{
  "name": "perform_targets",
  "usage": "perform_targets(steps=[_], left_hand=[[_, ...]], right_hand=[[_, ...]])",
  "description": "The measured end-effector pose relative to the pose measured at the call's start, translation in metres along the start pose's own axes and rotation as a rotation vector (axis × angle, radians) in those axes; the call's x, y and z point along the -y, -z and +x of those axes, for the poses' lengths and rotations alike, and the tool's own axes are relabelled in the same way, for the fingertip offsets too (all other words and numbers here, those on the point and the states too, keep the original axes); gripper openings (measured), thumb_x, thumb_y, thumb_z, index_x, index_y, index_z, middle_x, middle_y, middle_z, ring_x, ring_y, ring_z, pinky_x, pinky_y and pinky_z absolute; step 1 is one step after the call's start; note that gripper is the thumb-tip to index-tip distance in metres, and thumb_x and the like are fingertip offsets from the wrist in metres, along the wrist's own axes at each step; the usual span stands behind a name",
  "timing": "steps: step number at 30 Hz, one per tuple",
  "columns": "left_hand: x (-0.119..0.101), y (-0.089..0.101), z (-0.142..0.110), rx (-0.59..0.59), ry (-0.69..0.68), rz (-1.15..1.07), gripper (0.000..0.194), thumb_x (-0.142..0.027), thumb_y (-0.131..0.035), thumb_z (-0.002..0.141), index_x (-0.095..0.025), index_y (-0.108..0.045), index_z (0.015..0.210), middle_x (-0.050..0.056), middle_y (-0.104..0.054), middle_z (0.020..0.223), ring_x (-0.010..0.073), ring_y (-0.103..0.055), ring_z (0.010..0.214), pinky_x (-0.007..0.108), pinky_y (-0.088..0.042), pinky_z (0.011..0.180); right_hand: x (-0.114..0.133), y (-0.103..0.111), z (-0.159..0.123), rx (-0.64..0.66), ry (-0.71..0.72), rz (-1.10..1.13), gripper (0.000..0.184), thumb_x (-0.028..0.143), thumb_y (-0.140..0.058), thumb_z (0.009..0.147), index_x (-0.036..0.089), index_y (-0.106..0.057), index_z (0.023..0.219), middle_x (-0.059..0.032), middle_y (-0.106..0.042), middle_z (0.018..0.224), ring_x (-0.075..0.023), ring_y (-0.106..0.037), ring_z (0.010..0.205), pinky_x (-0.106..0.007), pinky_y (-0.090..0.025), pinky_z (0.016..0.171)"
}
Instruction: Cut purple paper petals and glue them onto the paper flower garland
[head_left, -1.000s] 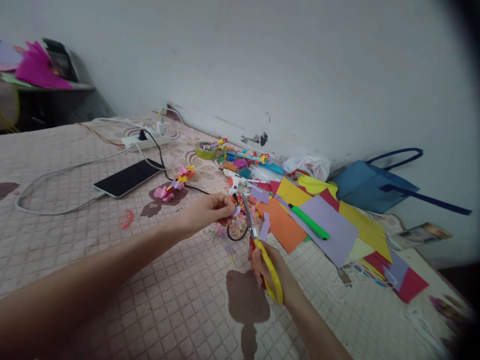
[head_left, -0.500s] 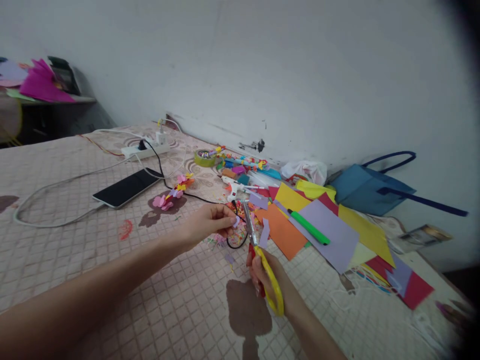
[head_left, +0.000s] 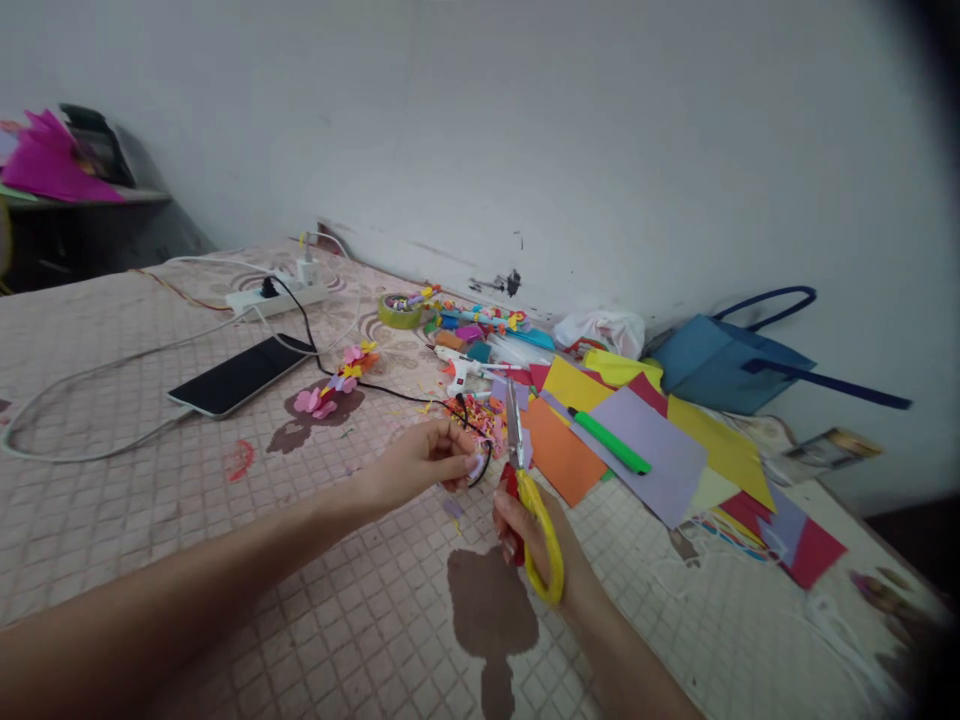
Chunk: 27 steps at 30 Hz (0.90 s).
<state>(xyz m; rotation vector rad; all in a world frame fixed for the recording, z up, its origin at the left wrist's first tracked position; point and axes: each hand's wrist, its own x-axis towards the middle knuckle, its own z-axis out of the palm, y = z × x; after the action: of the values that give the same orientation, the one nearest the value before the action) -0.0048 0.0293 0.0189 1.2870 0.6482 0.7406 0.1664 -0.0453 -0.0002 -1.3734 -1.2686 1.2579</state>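
Observation:
My left hand (head_left: 420,462) pinches a small lilac paper piece (head_left: 475,464) just above the tiled cloth. My right hand (head_left: 536,545) grips yellow-handled scissors (head_left: 529,500), their blades pointing up and away beside the paper piece. A lilac strip (head_left: 526,447) shows right behind the blades. Paper scraps (head_left: 480,420) lie just beyond both hands.
Coloured paper sheets (head_left: 660,450) with a green marker (head_left: 607,441) spread to the right. A glue gun (head_left: 457,367), tape roll (head_left: 397,310), paper flowers (head_left: 330,385), phone (head_left: 236,375), power strip (head_left: 277,295) and cables lie further back. A blue bag (head_left: 727,360) leans at the wall.
The scissors' blades swung from tilting left to nearly upright. My left hand with the lilac piece dropped slightly closer to me. The view shifted a little.

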Motion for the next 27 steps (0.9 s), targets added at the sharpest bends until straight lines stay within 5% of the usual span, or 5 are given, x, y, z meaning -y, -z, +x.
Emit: perform_targets(steps=[27], left_hand=[[0.018,-0.014,-0.006,0.183,-0.053,0.116,0.020,-0.028,-0.065,0.074,-0.014,-0.051,0.077,-0.001,-0.054,0.068,0.0082,-0.051,0.059,0.022,-0.041,0.056]], right_hand=[[0.007,-0.004,-0.004,-0.043,0.058,0.209,0.024,0.031,-0.066,0.070,0.018,-0.047,0.077,0.0071,-0.049,0.061,-0.0037,-0.039,0.040,-0.017,-0.033,0.037]])
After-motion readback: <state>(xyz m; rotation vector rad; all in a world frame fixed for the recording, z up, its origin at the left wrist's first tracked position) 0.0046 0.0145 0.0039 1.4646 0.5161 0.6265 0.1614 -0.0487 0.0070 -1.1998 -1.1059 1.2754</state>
